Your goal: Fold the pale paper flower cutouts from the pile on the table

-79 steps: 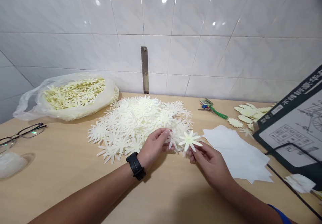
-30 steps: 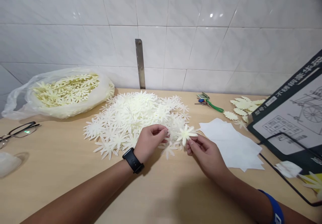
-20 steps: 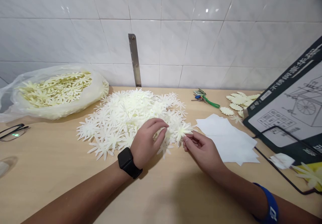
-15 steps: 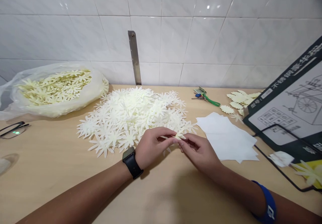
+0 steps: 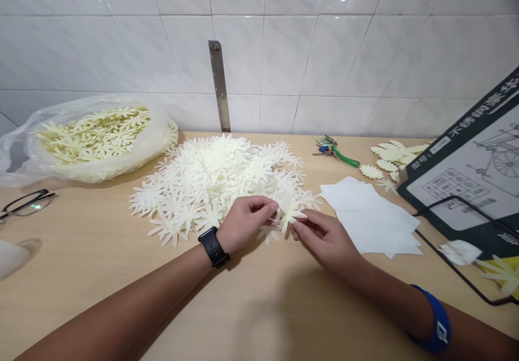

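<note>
A heap of cream flower-shaped cutouts [image 5: 219, 180] lies in the middle of the wooden table [image 5: 93, 253]. At its near edge, my left hand [image 5: 243, 223], with a black watch on the wrist, and my right hand [image 5: 322, 236] meet at one flower cutout [image 5: 288, 214]. Both hands pinch it with thumb and fingertips, just above the table. A blue band sits on my right wrist.
A clear plastic bag [image 5: 93, 142] full of yellowish flower cutouts is at the back left. Glasses [image 5: 25, 204] lie at the left edge. White paper sheets [image 5: 373, 218], keys with a green strap [image 5: 334, 151], leaf cutouts [image 5: 391, 158] and a printed box [image 5: 474, 172] stand to the right.
My right hand lowered the flower cutout it held up. My left hand left the heap and joined it, so both now pinch the cutout. The view shifted a little.
</note>
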